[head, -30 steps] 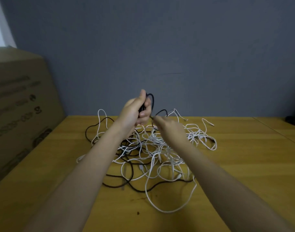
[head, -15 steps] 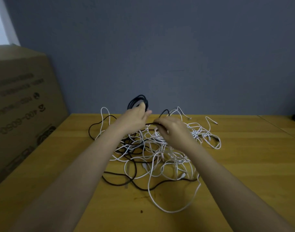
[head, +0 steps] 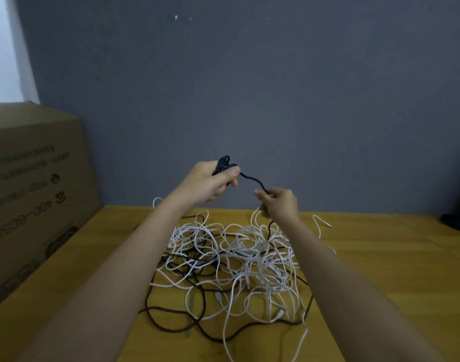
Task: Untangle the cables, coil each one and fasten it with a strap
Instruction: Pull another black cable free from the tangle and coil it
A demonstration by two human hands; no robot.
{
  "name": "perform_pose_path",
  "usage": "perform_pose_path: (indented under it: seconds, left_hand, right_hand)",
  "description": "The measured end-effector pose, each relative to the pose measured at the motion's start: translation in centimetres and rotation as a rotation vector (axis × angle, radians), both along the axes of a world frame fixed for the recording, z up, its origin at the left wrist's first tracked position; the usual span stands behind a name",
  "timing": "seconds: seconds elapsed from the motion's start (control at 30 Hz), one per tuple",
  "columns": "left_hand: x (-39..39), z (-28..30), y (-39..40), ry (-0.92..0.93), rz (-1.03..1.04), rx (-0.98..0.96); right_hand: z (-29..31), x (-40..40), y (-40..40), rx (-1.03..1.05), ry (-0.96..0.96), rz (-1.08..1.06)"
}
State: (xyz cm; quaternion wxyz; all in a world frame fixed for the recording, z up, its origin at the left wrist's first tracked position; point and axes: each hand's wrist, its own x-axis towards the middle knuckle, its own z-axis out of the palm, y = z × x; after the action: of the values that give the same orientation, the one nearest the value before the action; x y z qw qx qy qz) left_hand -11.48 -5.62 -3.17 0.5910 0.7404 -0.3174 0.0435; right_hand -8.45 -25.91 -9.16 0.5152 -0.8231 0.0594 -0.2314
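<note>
Both hands are raised above the table (head: 380,270), in front of the grey wall (head: 250,87). The left hand (head: 209,182) is clenched around a small bundle of black cable (head: 252,178), its loops sticking up past the thumb and forefinger. From that bundle a short run of the same black cable sags across to the right hand (head: 278,205), which pinches it between thumb and fingertips; below the right hand the cable drops down into the heap. The heap is a loose tangle of cables (head: 236,257) lying on the wooden table between the two forearms, reaching from near the table's far edge down toward its near edge. Most of its strands are white, with a few black strands winding through and looping out along the near and left sides of the pile. One white end (head: 321,222) lies apart toward the right, near the far edge. A large cardboard box (head: 33,192) with printed lettering stands along the table's left edge. At the far right edge a dark object (head: 456,220) rests on the table, too dim to identify.
</note>
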Motion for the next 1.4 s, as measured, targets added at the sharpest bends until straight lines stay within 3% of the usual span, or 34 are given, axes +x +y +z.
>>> perform_pose_path:
  seconds: [0.1, 0.23, 0.33, 0.5, 0.57, 0.67, 0.7, 0.77, 0.9, 1.0, 1.07, 1.13, 1.2, 1.3, 1.4]
  left_hand:
    - [0.6, 1.6, -1.1, -0.005, 0.089, -0.125]
    - [1.8, 6.1, -2.4, -0.045, 0.146, -0.239]
    - [2.6, 8.5, -3.4, -0.056, 0.157, -0.199]
    - [1.7, 6.0, -3.9, 0.123, -0.062, -0.177]
    - [1.0, 4.4, -3.8, 0.228, -0.161, -0.228]
    - [-0.1, 2.6, -3.6, 0.359, -0.296, -0.25]
    - [-0.4, 2.1, -3.4, 0.388, -0.332, -0.249]
    - [-0.9, 1.2, -3.0, 0.429, -0.406, -0.287]
    - [-1.5, 0.1, -3.2, 0.467, -0.469, -0.46]
    - [-0.9, -0.9, -3.6, 0.411, -0.332, -0.645]
    - [-0.1, -1.7, -4.1, 0.355, -0.212, -0.674]
    - [0.7, -2.5, -4.7, 0.285, -0.069, -0.56]
    - [1.7, -3.6, -4.9, 0.137, 0.114, -0.255]
    - [3.2, -4.8, -4.2, -0.111, 0.293, 0.302]
    - [4.0, -5.0, -3.2, -0.314, 0.37, 0.743]
  right_hand:
    - [4.9, 1.1, -0.8, 0.048, -0.086, -0.041]
    - [15.4, 0.8, -3.0, -0.09, -0.431, -0.084]
    - [18.8, -0.1, -4.5, -0.223, -0.589, -0.073]
    - [12.5, 0.2, -7.6, -0.554, -0.2, -0.149]
    - [10.4, -0.3, -7.6, -0.416, -0.233, -0.075]
    - [8.7, -1.3, -6.1, -0.009, -0.379, 0.05]
    - [8.1, -1.3, -5.6, 0.015, -0.388, 0.027]
    - [6.8, -1.2, -4.5, -0.17, -0.335, -0.071]
    - [3.0, -0.9, -2.0, -0.748, -0.127, -0.095]
    - [-0.3, -2.3, 0.2, -1.16, -0.24, -0.086]
    - [-1.8, -4.0, 1.4, -1.285, -0.276, -0.032]
    - [-2.9, -4.9, 2.0, -1.345, -0.352, 0.067]
    - [-3.2, -5.8, 2.3, -1.355, -0.437, 0.198]
    - [-3.1, -5.8, 2.1, -1.106, -0.425, 0.328]
    - [-2.4, -5.0, 0.9, -0.905, -0.349, 0.202]
